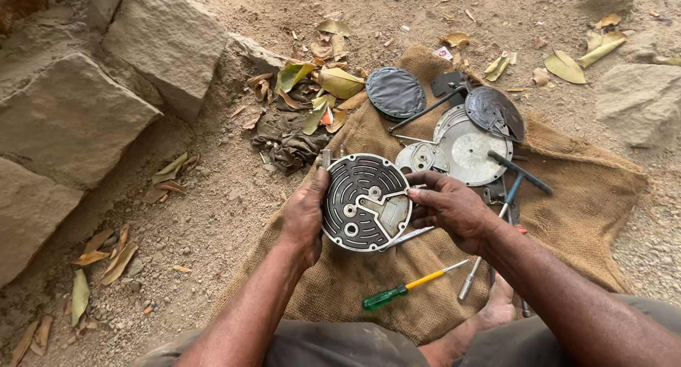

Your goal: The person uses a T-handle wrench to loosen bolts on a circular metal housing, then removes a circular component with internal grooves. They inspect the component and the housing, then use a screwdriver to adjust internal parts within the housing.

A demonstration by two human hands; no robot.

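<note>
Above burlap sacking, round ribbed metal plate held upright between both hands. Left hand clamped on left rim; right hand gripping right edge, fingertips on face. Below, green-handled screwdriver on sacking. Beyond, flat silver disc, T-handle wrench, dark round cover.

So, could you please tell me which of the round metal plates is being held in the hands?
The ribbed round plate with curved grooves, gripped between left hand and right hand; the other discs lie on the burlap sack.
</note>
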